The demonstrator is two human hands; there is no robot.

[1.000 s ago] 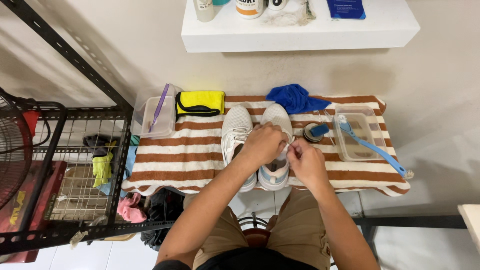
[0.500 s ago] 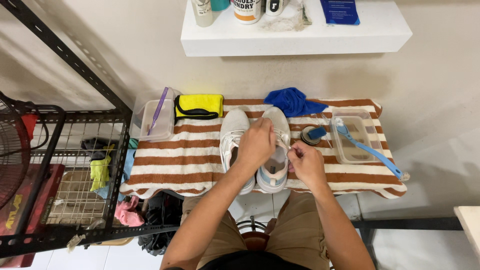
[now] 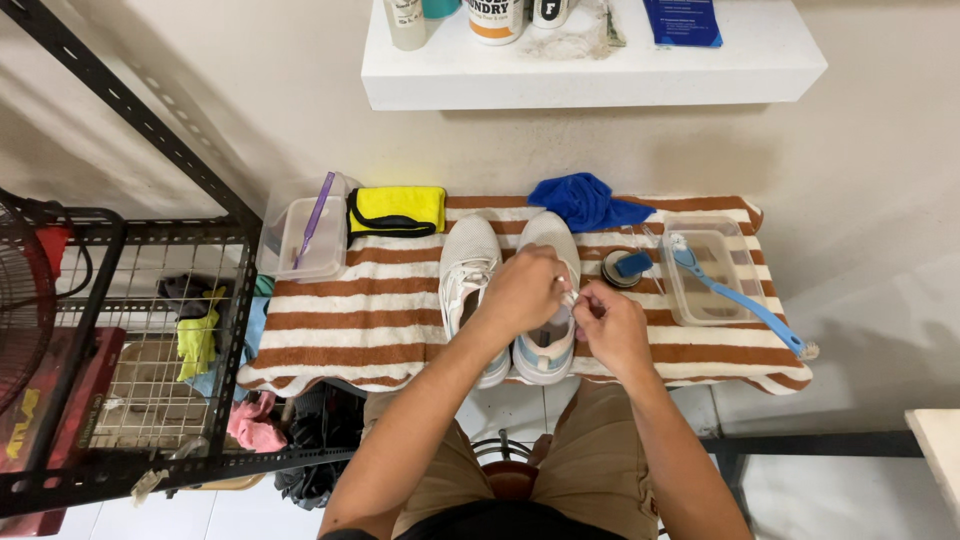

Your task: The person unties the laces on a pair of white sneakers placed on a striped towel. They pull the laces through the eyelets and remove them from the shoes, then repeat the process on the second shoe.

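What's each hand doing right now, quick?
Left hand: closed, gripping the top of the right-side white sneaker.
Right hand: fingers pinched on that sneaker's white lace.

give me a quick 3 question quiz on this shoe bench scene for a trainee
1. True or false: both hands are at the right shoe.
2. Which lies in the clear tub on the right? A) blue brush B) purple brush C) yellow cloth
3. What covers the bench under the shoes?

Key
1. True: left hand and right hand meet over its laces.
2. A
3. A brown and white striped towel.
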